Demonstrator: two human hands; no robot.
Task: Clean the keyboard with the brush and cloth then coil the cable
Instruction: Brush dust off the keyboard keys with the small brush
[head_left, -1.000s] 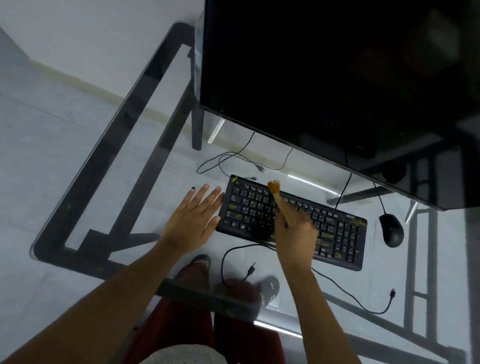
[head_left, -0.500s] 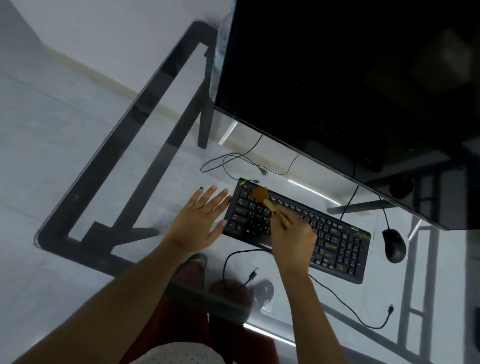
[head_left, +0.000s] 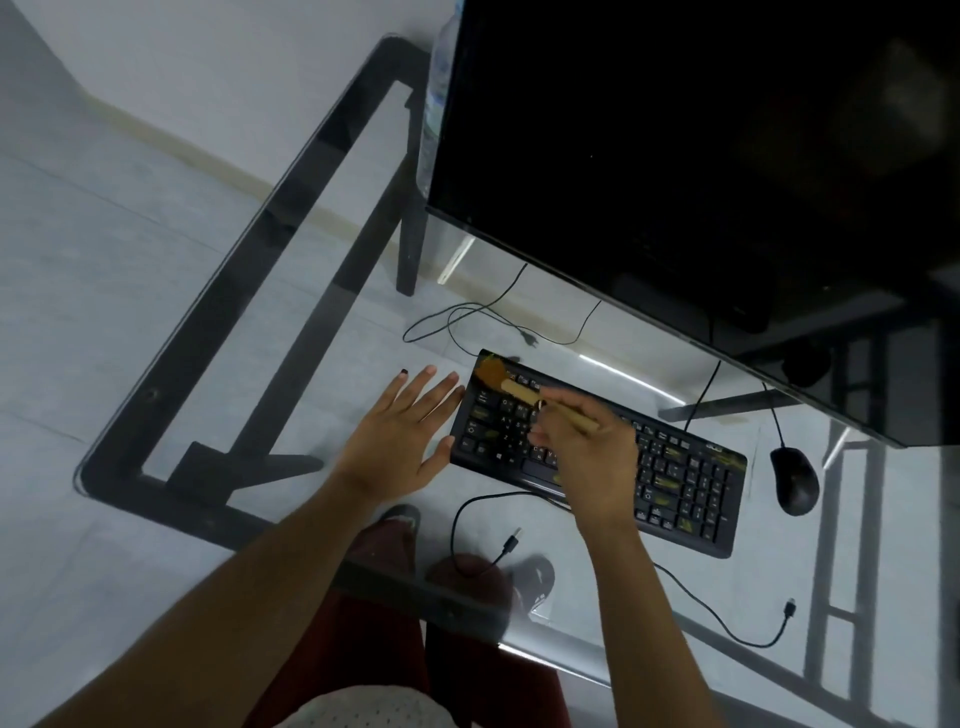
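Glass bench (head_left: 291, 322) carries a black keyboard (head_left: 685, 483); right hand (head_left: 592, 457) fingers grasp a brush (head_left: 514, 387) at its far-left corner, left hand (head_left: 400, 441) spread flat beside it.

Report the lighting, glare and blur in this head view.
Head view: dim, bluish light; bright streaks of glare on the glass table behind the keyboard and at its near edge; the brush bristles are smeared by motion blur; the wide-angle lens bends the table frame; the monitor is nearly featureless black.
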